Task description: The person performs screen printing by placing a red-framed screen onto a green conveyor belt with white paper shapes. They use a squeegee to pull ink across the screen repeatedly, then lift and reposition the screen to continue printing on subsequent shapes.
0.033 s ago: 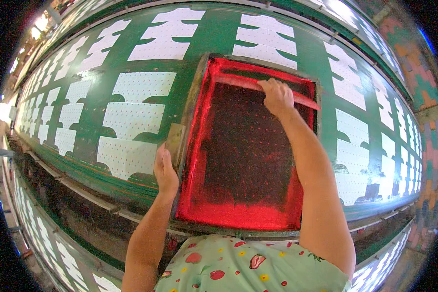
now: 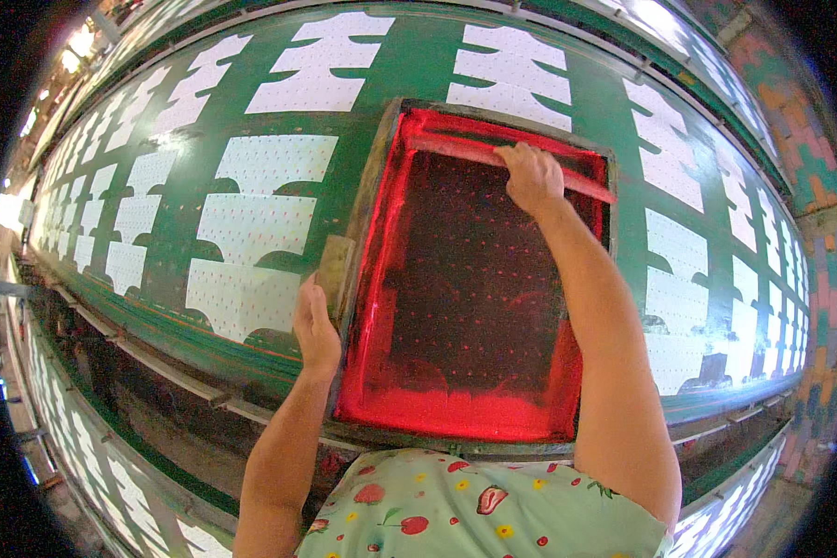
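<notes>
A screen printing frame [image 2: 367, 200] lies on the green table in front of me, its inner edges coated with red ink [image 2: 437, 409] and its mesh [image 2: 474, 270] dark in the middle. At the frame's far end, my right hand [image 2: 533, 179] is closed over a long squeegee [image 2: 591, 185] that spans the frame from side to side. My left hand [image 2: 316, 325] holds the frame's left side at a wooden block [image 2: 337, 263]; part of its fingers is hidden. Red ink is thickest along the near end.
White cut fabric pieces [image 2: 256, 223] with small coloured dots lie in rows on the green table [image 2: 353, 121], on both sides of the frame and beyond it. A rail [image 2: 177, 381] runs along the table's near edge. More tables with white pieces [image 2: 112, 456] stand behind and ahead.
My right hand and the squeegee have shifted very slightly toward the frame's far end. My left hand stays at the frame's left side.
</notes>
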The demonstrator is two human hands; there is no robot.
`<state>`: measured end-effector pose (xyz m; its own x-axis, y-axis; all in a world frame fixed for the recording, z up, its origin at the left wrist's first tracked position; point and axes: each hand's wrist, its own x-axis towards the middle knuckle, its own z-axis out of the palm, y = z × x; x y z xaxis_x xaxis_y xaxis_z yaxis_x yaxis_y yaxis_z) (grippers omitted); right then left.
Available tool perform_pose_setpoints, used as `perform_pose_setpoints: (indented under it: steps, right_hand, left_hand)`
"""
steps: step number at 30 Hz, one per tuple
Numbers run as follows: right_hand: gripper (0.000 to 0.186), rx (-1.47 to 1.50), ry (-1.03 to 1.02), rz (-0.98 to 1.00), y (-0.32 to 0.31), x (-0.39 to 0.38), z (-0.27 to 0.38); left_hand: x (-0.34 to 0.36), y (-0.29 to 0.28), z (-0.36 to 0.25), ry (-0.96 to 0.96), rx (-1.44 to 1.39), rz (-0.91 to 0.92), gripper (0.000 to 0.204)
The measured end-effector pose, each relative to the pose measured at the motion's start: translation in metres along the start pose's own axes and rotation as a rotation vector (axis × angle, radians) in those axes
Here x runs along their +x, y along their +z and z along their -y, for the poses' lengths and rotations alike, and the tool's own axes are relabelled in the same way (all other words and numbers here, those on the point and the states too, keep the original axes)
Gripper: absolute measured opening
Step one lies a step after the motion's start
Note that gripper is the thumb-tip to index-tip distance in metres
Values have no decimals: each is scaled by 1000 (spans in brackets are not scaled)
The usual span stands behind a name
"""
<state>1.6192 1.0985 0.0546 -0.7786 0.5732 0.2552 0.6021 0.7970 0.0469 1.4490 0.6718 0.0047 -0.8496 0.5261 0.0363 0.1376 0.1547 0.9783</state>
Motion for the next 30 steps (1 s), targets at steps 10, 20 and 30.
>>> perform_pose_setpoints:
  steps: [10, 20, 30]
  right_hand:
    - [46, 27, 65, 67, 5, 55, -29]
    - [33, 32, 189, 240, -10, 50, -30]
    - [31, 92, -9, 386, -72, -93, 55]
  left_hand:
    - [-1, 3, -10, -36, 24, -26, 52]
    - [2, 3, -8, -23, 60, -35, 53]
    - [8, 5, 5, 96, 61, -61, 50]
